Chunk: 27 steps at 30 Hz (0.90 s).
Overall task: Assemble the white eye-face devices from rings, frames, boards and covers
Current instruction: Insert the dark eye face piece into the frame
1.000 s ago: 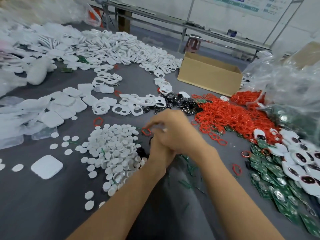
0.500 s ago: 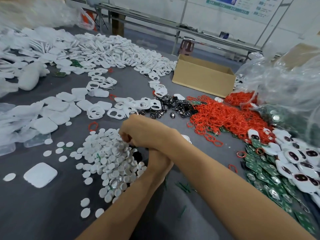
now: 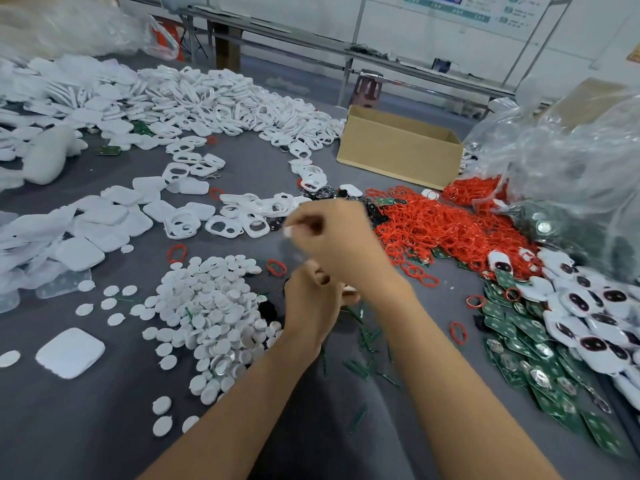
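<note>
A small white piece (image 3: 287, 232), pinched at the curled fingertips of the right hand (image 3: 341, 244), hangs above the table (image 3: 86, 427) between the white discs (image 3: 207, 306) and white frames (image 3: 249, 221) (too blurred to tell its axis or facing). The left hand (image 3: 311, 304) curls just beneath; the right wrist hides whether it holds anything. Red rings (image 3: 450, 226) and green boards (image 3: 512, 323) lie to the right. A moment earlier the right hand lay on the discs.

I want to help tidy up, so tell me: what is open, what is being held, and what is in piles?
cardboard box: open on top.
right hand: pinches a small white piece, blurred.
left hand: fingers curled; what it holds is hidden.
red rings: loose heap.
white discs: loose heap.
white cover: lying flat, alone.
</note>
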Available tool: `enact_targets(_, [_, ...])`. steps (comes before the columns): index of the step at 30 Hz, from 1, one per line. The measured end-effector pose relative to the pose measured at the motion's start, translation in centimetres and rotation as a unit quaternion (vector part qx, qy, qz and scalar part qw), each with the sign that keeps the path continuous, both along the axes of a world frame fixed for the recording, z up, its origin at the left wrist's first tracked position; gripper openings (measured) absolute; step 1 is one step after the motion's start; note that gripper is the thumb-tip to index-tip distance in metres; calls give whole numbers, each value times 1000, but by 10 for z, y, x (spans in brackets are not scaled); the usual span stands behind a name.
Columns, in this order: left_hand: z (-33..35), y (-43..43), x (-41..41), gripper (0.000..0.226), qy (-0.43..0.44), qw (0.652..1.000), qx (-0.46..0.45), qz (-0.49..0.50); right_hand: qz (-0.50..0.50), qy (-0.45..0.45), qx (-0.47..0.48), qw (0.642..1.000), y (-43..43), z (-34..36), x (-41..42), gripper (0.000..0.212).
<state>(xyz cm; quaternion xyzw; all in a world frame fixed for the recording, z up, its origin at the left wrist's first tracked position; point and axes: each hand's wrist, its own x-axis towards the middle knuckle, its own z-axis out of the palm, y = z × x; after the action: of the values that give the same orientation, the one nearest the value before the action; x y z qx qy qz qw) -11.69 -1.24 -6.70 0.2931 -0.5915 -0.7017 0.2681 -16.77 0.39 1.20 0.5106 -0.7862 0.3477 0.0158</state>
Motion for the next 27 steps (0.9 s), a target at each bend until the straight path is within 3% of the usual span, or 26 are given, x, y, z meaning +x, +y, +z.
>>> enact_targets(3, [1, -3, -2, 18, 36, 997, 68, -9, -67, -40, -55, 995, 43, -3, -22, 18])
enact_targets(7, [0, -4, -1, 17, 44, 995, 91, 8, -99, -38, 37, 994, 72, -16, -39, 17])
enact_targets(11, [1, -3, 1, 15, 50, 994, 92, 10, -98, -33, 86, 991, 73, -20, -44, 14])
enact_targets(15, [2, -3, 1, 14, 50, 996, 76, -7, -107, 27, 117, 987, 69, -23, -39, 10])
enact_targets(27, [2, -1, 0, 15, 39, 997, 60, -7, -125, 32, 115, 985, 66, -24, -39, 19])
